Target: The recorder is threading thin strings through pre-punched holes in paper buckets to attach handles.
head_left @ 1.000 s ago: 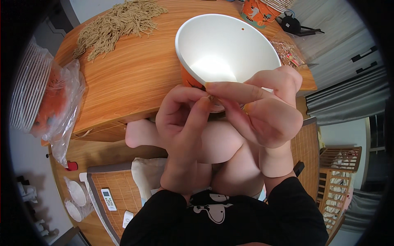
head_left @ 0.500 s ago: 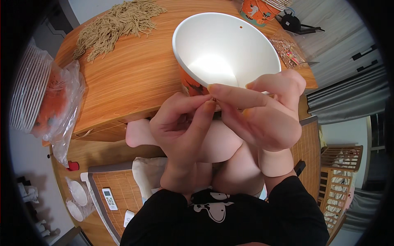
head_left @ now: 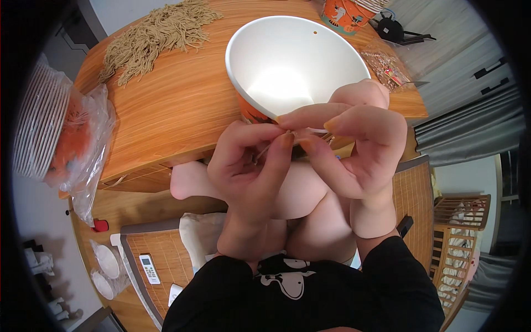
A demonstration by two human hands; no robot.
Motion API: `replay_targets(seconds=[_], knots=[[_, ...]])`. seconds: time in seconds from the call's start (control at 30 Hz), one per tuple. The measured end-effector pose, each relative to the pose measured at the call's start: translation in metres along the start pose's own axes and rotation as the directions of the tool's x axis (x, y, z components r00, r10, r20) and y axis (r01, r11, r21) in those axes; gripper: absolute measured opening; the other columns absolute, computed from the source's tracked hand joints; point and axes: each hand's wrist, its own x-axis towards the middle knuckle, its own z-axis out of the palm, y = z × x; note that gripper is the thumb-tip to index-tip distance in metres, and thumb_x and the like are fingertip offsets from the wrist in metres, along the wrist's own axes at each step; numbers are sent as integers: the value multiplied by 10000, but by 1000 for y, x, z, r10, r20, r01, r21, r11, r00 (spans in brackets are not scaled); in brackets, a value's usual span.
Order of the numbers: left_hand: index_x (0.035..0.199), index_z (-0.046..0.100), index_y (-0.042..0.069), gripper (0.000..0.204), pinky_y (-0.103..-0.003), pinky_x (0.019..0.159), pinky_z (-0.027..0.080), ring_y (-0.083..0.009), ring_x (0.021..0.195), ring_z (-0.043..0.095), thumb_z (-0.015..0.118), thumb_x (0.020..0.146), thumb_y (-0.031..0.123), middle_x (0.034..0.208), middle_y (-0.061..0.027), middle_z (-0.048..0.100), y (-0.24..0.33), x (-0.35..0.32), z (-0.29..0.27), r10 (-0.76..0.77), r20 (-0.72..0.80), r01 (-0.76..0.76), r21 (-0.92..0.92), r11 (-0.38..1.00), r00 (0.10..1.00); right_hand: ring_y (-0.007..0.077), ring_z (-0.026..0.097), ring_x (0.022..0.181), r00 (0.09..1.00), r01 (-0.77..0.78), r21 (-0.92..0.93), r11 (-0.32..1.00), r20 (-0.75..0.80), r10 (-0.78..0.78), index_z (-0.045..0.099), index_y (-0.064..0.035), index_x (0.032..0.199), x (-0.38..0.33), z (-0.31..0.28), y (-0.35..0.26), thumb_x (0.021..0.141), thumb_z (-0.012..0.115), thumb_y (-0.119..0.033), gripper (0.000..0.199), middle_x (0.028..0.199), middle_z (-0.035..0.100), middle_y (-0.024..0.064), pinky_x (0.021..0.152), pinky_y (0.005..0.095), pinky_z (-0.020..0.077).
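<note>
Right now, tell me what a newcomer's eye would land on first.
The big white bowl with an orange outside sits mid-table, empty. Just below it, the left hand and right hand pinch a thin tan strand together. A heap of tan straw-like fibres lies at the table's far left.

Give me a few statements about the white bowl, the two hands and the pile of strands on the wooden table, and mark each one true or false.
1. The large white bowl with the orange outside is full of strands. False: its inside looks empty.
2. The left hand and right hand meet in front of the bowl, pinching a thin tan strand between their fingertips. True.
3. The heap of tan strands lies on the round wooden table, to the left of the bowl. True.
4. The clear plastic bag with orange contents sits inside the bowl. False: it hangs at the table's left edge.
</note>
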Motion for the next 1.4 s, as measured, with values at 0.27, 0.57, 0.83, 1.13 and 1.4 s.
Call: replay_targets(seconds=[0.27,0.57,0.83,1.13,1.4], knots=[[968,684,-13,89,-167,608,366,-24,687,488,707,886,-39,854,-8,608,-3,2,0,60,19,-61,45,997,998,152,522,798,995,66,-54,996,-67,-70,553,-124,967,-5,6,14,742,732,15,320,906,749,-22,826,314,384],[983,674,-15,81,-165,605,369,-17,682,491,697,905,-14,849,4,603,-1,3,1,66,4,-67,59,996,998,157,583,802,970,-83,115,990,-219,106,584,-108,991,-12,18,7,733,714,28,320,912,728,-26,811,303,380],[1017,653,-26,96,-177,688,428,-33,756,545,679,927,-9,889,-11,611,2,3,-1,-30,40,34,-104,994,999,149,586,812,989,78,36,996,-128,-73,600,-117,1010,-9,8,17,735,738,-31,319,957,742,-40,832,309,363],[971,643,-25,79,-192,584,381,-63,653,495,587,970,30,803,-27,595,7,6,11,-50,-1,50,-90,995,999,114,575,822,994,68,-105,992,-81,-77,690,-185,968,-10,10,14,745,762,-160,236,973,740,-107,811,299,334],[973,643,-27,105,-201,597,375,-68,665,491,578,980,55,787,-23,592,6,7,10,-54,20,56,-110,992,998,106,540,792,980,110,-208,972,-140,-141,714,-193,886,-9,16,14,685,735,-161,204,948,741,-117,774,286,330]])
